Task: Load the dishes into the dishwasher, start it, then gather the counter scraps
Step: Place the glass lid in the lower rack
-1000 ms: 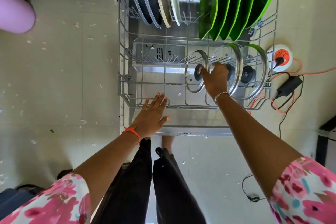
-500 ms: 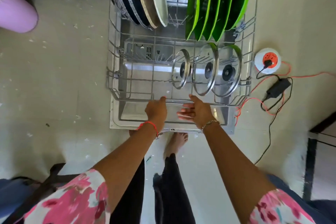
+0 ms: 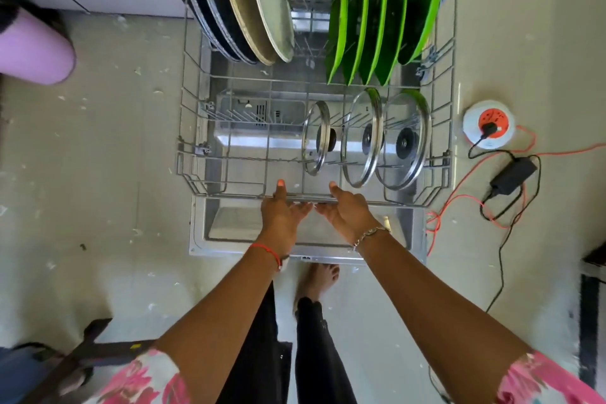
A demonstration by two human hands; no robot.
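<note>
Nearest to the camera, at 6 o'clock, two bare forearms come out of pink flowered sleeves and reach forward over the open dishwasher door (image 3: 229, 223).

The left hand (image 3: 283, 211), with a red thread on the wrist, and the right hand (image 3: 347, 210), with a thin bracelet, are side by side on the front bar of the lower rack (image 3: 229, 195). On each hand the thumb lies over the top of the bar and the fingers go under it, so both hands are closed around the bar, not around any dish. The fingertips of the two hands almost touch each other.

Inside the rack, just past the hands toward 1 o'clock, three glass lids (image 3: 362, 138) stand on edge in a row, each with a metal rim and a dark knob. The left part of the rack, toward 11 o'clock, has no dishes.

Farther, at 12 o'clock, large round pans and trays (image 3: 259, 0) lean on edge, and beside them at 1 o'clock stand five green plates (image 3: 387, 10).

At 3 o'clock, on the floor well apart from the rack, there is a white and orange extension reel (image 3: 488, 125) with a black adapter (image 3: 513, 174) near it.
</note>
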